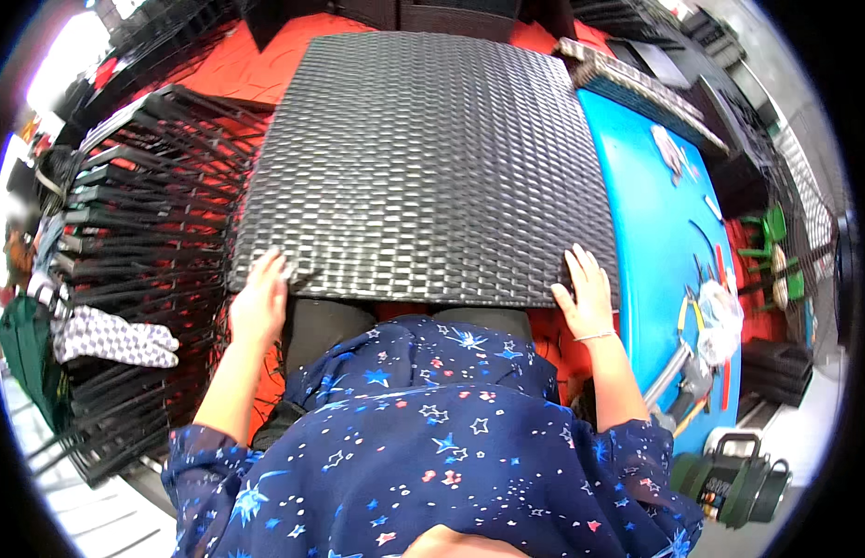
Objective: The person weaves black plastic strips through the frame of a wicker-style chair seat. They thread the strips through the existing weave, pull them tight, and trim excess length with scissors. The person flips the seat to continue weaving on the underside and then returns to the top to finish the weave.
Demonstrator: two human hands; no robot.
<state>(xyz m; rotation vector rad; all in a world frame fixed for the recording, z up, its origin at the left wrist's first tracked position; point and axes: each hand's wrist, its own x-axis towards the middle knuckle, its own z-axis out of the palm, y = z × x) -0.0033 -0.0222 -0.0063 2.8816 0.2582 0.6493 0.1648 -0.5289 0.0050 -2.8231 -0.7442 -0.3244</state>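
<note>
A large black woven wicker panel (423,167) lies flat in front of me, its near edge just above my lap. At its near left corner is my left hand (260,302), fingers drawn together over the weave. A short dark bit shows beside the fingertips, but what they hold is hidden or too small to name. My right hand (588,293) rests on the panel's near right edge, fingers stretched out flat and thumb apart, holding nothing.
Black frames (153,214) are stacked at the left, with a checked glove (116,337) on them. A blue table (637,223) at the right carries yellow-handled pliers (691,312), a clear plastic bag (720,325) and other tools. A dark green jug (739,488) stands at the lower right.
</note>
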